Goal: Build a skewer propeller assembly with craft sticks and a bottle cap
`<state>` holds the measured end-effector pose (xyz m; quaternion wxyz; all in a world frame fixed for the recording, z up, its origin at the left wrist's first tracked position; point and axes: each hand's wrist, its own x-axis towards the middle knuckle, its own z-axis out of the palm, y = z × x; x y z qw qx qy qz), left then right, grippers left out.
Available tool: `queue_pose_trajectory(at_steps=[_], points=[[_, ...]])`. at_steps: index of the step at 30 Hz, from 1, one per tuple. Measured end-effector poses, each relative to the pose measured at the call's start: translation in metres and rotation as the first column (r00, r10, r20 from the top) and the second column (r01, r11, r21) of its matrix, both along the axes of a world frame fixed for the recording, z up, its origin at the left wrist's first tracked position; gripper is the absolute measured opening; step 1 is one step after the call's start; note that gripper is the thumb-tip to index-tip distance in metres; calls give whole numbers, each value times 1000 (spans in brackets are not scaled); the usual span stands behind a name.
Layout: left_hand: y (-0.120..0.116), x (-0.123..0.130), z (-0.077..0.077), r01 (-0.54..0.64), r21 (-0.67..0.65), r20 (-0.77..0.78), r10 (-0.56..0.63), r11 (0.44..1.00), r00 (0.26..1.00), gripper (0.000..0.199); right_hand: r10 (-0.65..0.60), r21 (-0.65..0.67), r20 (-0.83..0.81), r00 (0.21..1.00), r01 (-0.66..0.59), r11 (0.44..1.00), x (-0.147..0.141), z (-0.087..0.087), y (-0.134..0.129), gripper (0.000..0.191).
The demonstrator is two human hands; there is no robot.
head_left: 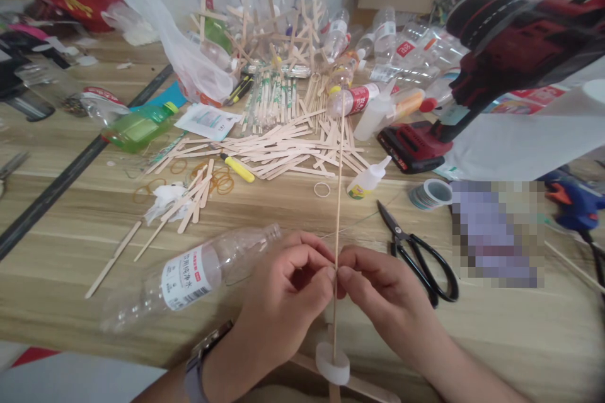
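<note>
A thin wooden stick (338,201) stands nearly upright in front of me, its lower end in a round white piece (333,363) that sits on crossed flat wooden sticks (368,388). From the left, my left hand (295,286) pinches around the thin stick at mid-height, fingertips closed. My right hand (382,293) meets it from the other side, thumb and forefinger pressed together at the stick. Whether anything small lies between the fingertips is hidden. Left of my left hand lies a clear empty bottle (184,280) with a white label.
Black-handled scissors (416,258) lie right of my right hand, near a grey roll (430,194). Beyond are a glue bottle (368,177), a yellow cutter (239,168), loose craft sticks (278,148), a green bottle (139,127) and a red-black power tool (510,56).
</note>
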<state>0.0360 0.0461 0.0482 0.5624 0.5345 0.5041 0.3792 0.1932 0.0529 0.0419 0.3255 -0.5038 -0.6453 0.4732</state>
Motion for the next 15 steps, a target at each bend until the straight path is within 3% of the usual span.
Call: queue_pose_trajectory(at_steps=[15], points=[[-2, -2, 1, 65, 95, -108, -55, 993, 993, 16, 0, -46, 10, 1000, 0, 999, 3, -2, -1, 26]])
